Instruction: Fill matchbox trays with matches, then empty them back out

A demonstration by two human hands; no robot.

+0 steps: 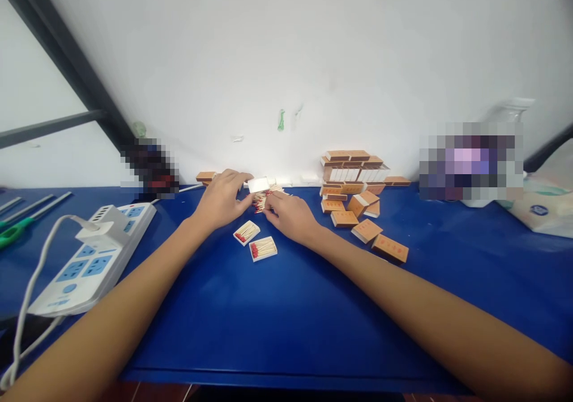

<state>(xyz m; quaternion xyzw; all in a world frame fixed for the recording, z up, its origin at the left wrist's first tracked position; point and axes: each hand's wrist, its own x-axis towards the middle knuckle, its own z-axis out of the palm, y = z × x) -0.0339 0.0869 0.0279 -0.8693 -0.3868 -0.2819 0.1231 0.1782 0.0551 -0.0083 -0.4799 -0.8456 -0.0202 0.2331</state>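
My left hand [224,200] pinches a small white matchbox tray [258,185] between thumb and fingers, tilted beside a heap of matches [275,191]. Red heads and pale sticks show in the heap. My right hand [293,214] has its fingers curled together on the matches; the fingertips are partly hidden. Nearer to me lie two white trays filled with red-headed matches, one tray [246,232] angled at the left and another tray [263,249] a little to its right.
Orange-brown matchboxes [344,218] lie scattered and stacked right of my hands, against the wall. A white power strip [96,259] with a plugged-in charger and cable sits left. Green-handled scissors [20,233] rest at the far left, a tissue pack [544,205] at the far right.
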